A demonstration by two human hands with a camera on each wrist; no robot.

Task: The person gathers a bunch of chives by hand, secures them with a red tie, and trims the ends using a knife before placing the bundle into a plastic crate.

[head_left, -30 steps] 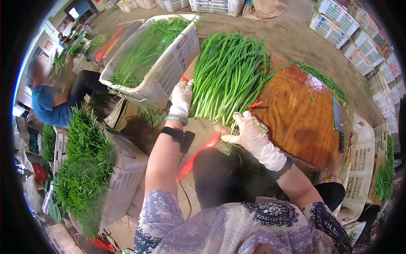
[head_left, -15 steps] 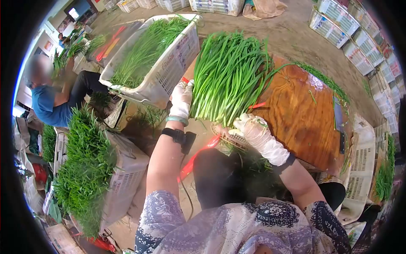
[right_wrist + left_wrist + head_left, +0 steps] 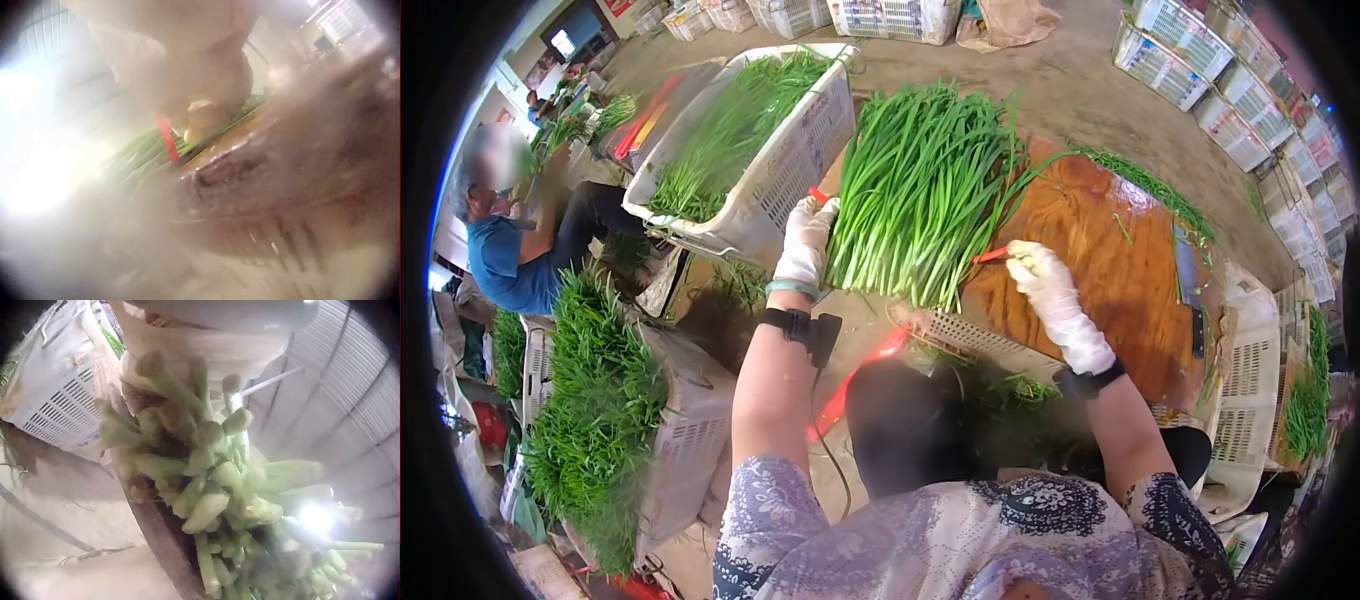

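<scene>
the left hand [image 3: 805, 245], white-gloved, is at the left side of the green bunch [image 3: 925, 200], which lies on the left part of the wooden board [image 3: 1100, 300]; its finger grip cannot be told. the right hand [image 3: 1052, 298], just right of the stems, pinches a red strip [image 3: 990, 256]. a knife [image 3: 1186, 270] lies far right.

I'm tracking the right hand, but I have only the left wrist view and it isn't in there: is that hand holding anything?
Observer: Yes. In the head view, the gloved right hand pinches the end of a red strip beside the green stalks.
Operator: Thanks. My view shows no blade; is one lying about?
Observer: Yes, a black-handled knife lies near the right edge of the wooden board, apart from that hand.
</scene>
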